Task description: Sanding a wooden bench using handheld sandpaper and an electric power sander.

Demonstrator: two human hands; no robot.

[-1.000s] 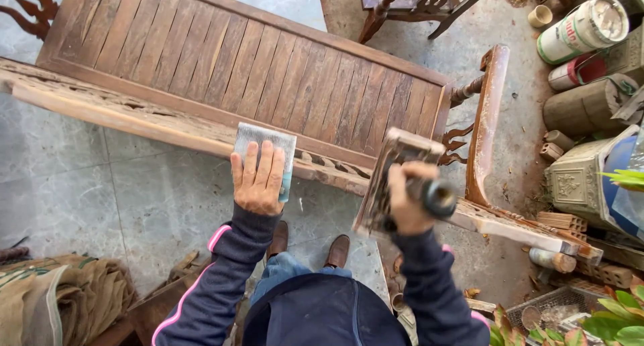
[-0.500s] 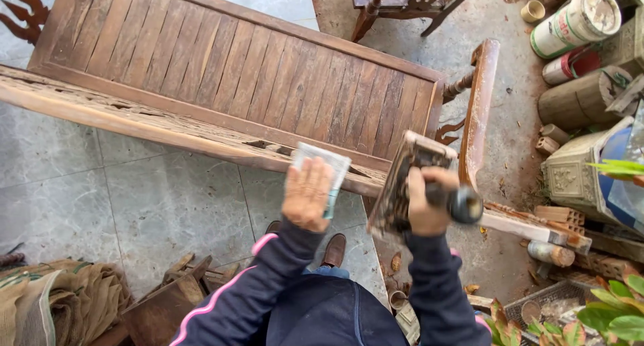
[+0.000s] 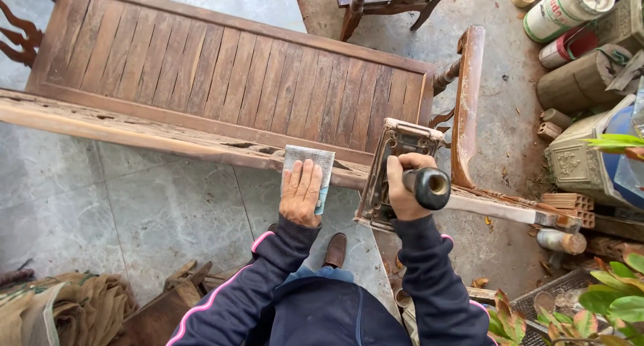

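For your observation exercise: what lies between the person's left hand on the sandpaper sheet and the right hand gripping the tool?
In the head view, between the left hand and right hand lie a short stretch of the bench's top rail and the tool's flat plate.

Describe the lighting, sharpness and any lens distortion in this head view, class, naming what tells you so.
Head view: soft, even daylight with no hard shadows or glare; the left hand on the grey sanding sheet and the right hand gripping the dark tool handle look sharp; the long top rail of the wooden bench bows slightly, suggesting wide-angle distortion; green leaves at the lower right edge look soft.
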